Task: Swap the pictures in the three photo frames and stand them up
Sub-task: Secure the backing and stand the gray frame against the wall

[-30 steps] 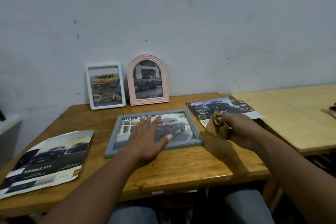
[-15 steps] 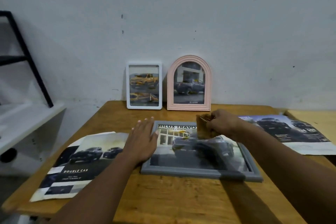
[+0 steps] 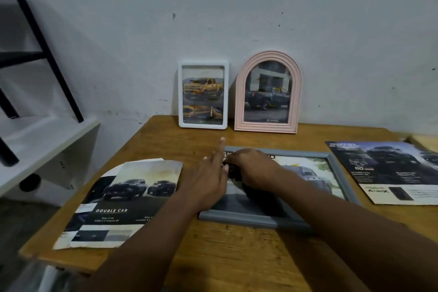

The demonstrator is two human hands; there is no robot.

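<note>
- While the grey photo frame (image 3: 248, 217) lay flat on the wooden table (image 3: 213, 256), the left hand (image 3: 208, 180) rested straight-fingered at its left edge
- The right hand (image 3: 254, 170) curled over its top-left corner, grip unclear

Grey frame (image 3: 308, 180): flat, face-up on worktop (image 3: 237, 256), truck picture inside. White frame (image 3: 203, 95), yellow pickup, and pink arched frame (image 3: 267, 92), dark pickup: upright, side by side against wall (image 3: 237, 19).
</note>
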